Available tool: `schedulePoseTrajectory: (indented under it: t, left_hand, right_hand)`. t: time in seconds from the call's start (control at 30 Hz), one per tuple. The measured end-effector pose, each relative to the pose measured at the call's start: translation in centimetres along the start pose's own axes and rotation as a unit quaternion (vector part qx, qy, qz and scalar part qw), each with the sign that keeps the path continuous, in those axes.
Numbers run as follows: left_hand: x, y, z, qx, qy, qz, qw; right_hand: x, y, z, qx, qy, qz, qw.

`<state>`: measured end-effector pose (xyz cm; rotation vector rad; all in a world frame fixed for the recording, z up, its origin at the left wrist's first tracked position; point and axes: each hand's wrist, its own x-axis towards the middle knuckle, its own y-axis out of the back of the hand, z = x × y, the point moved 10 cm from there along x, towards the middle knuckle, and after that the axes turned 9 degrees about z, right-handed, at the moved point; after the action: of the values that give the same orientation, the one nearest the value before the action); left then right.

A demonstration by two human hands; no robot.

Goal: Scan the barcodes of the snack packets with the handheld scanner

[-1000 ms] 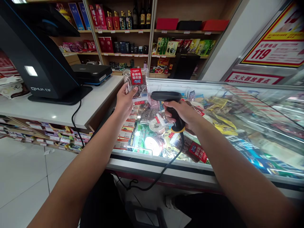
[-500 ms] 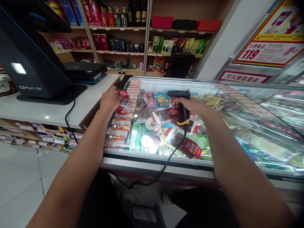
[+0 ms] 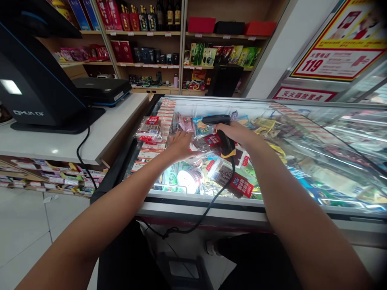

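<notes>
My right hand (image 3: 238, 135) is closed round the grip of a black barcode scanner (image 3: 220, 129) with an orange band, held over the glass-topped freezer (image 3: 211, 201). Its cable (image 3: 208, 205) drops over the freezer's front edge. My left hand (image 3: 180, 146) reaches onto the glass and its fingers close on a clear snack packet with a red label (image 3: 208, 141) just below the scanner. Another clear packet with a red label (image 3: 149, 128) lies on the glass at the freezer's left end, apart from both hands.
A white counter (image 3: 99, 141) at the left carries a black till screen (image 3: 33, 88) and a black flat device (image 3: 101, 89). Shelves of bottles and boxes (image 3: 169, 36) line the back wall. Several packets lie on the freezer glass. White floor tiles (image 3: 27, 225) at lower left.
My left hand brought the red-labelled packet down from in front of the scanner, set it on the freezer's left end, then moved right onto another packet. The scanner dropped lower.
</notes>
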<state>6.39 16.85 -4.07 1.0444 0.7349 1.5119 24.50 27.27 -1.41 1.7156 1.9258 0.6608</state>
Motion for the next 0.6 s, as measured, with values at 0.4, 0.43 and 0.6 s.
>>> schedulePoseTrajectory:
  t: [0.4, 0.43, 0.6]
  left_hand:
    - [1.5, 5.5, -4.7, -0.475, 0.104, 0.193, 0.852]
    - [1.5, 6.5, -5.6, -0.503, 0.101, 0.238, 0.824]
    - [1.0, 8.9, -9.4, -0.551, 0.136, 0.341, 0.749]
  right_hand:
    - [-3.4, 1.0, -5.8, 0.192, 0.098, 0.058, 0.975]
    - [-3.5, 1.2, -5.8, 0.192, 0.094, 0.063, 0.975]
    - [-5.0, -1.8, -6.1, 0.203, 0.074, -0.087, 0.972]
